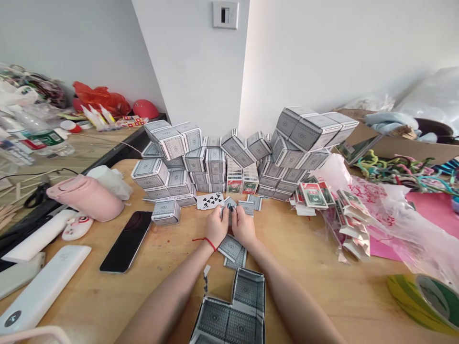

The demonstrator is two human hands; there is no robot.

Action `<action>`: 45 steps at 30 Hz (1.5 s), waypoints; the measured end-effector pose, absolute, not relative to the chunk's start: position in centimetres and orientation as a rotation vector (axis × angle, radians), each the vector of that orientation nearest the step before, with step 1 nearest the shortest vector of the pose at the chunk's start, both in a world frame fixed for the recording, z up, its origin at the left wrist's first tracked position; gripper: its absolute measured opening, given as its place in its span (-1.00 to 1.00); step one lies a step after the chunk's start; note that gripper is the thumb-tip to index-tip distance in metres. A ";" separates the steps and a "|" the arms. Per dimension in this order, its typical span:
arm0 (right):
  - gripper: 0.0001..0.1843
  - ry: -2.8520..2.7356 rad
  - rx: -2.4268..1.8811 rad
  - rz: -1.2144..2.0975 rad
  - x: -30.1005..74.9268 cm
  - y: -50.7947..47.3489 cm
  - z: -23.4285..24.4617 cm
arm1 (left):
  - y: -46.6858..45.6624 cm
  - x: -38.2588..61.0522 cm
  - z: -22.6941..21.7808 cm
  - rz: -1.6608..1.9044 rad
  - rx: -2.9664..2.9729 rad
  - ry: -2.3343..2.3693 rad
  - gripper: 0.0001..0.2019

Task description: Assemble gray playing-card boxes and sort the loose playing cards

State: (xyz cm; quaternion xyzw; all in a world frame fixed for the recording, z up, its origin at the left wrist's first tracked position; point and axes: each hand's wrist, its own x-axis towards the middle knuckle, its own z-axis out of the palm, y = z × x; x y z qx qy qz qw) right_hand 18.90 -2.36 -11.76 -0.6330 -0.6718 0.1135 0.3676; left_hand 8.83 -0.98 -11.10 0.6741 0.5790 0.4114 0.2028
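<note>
My left hand (216,227) and my right hand (243,226) meet at the middle of the wooden table (158,282), fingers pinched together on a playing card (229,210) lying among loose cards. A face-up clubs card (210,200) lies just left of them. More face-down cards (232,250) sit under my wrists. Behind stands a wall of cubes folded from cards (229,160). A folded card structure (233,315) lies at the near edge between my forearms.
A black phone (126,241), a pink pouch (86,197) and white devices (43,286) lie at the left. Card boxes (315,193), a plastic bag (380,210) and a tape roll (426,301) are at the right. A cardboard box (394,143) stands behind.
</note>
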 end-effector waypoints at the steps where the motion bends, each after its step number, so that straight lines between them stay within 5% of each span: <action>1: -0.68 -1.728 -1.623 0.266 18.9 -2.4 -11.7 | -1.0 8.8 -11.1 1.165 1.851 1.613 -0.72; 13: -0.53 -1.470 -1.490 0.623 18.7 -2.4 -11.7 | -0.7 8.9 -11.4 1.199 1.757 1.477 -0.62; 22: -0.53 -1.712 -1.654 -0.034 19.0 -2.4 -12.1 | -0.3 8.7 -11.8 1.166 1.823 1.550 -0.58; 28: -0.52 -1.760 -1.711 -0.164 18.9 -2.3 -11.7 | -0.3 8.7 -11.8 1.072 1.996 1.687 -0.63; 37: -0.45 -1.585 -1.730 0.235 19.5 -2.2 -12.1 | -0.7 8.6 -11.8 0.902 2.345 1.758 -0.73; 45: -0.59 -1.164 -1.466 0.830 21.2 -1.2 -12.2 | 0.7 6.7 -11.5 1.210 2.370 1.568 -0.73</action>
